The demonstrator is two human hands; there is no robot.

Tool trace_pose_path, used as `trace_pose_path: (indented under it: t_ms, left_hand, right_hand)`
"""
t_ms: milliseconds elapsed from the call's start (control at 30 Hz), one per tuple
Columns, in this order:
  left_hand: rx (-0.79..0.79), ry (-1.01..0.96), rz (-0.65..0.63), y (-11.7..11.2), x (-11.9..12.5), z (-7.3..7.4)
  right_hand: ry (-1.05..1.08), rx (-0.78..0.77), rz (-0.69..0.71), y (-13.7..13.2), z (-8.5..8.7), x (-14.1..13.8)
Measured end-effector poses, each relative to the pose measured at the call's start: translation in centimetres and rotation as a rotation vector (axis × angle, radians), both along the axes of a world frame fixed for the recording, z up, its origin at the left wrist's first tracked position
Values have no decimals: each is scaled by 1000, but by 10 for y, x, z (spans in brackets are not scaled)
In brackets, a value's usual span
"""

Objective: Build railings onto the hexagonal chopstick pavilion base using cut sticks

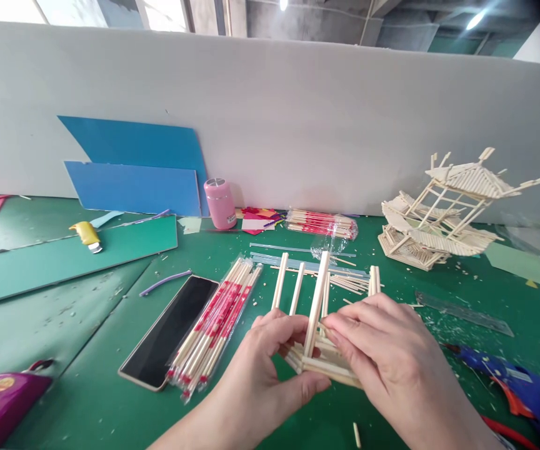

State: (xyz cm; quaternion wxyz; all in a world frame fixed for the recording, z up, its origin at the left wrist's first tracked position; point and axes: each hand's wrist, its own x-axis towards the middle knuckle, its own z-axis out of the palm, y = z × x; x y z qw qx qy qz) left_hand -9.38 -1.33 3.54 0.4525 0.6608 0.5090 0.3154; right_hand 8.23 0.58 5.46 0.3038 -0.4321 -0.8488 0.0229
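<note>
A small frame of pale wooden sticks (315, 306), with several upright posts on a flat base, is held up over the table. My left hand (270, 369) grips its near left corner, thumb under the base edge and fingers behind the tallest post. The fingers of my right hand (392, 356) are pinched together beside that post, inside the frame. Between them shows the tip of what looks like a short wooden stick (322, 326); the rest is hidden by the fingers. My right hand also covers the frame's right side.
Left of the hands lie wrapped chopsticks (218, 325) and a phone (171, 331). A stick pagoda model (443, 212) stands back right, with a blue glue gun (509, 375) nearer. Behind are loose sticks (347, 283), a pink jar (220, 203) and blue boards (134, 187).
</note>
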Motion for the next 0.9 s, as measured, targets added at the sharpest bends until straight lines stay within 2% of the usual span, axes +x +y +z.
trace_pose_path:
  t_ms: [400,900]
  left_hand:
    - [21,-46,-14,1,-2,-6]
    - [28,-44,-7,1,-2,-6]
  right_hand:
    - [7,1,13,0,-1,-1]
    - [40,-6,18,0,-3,-2]
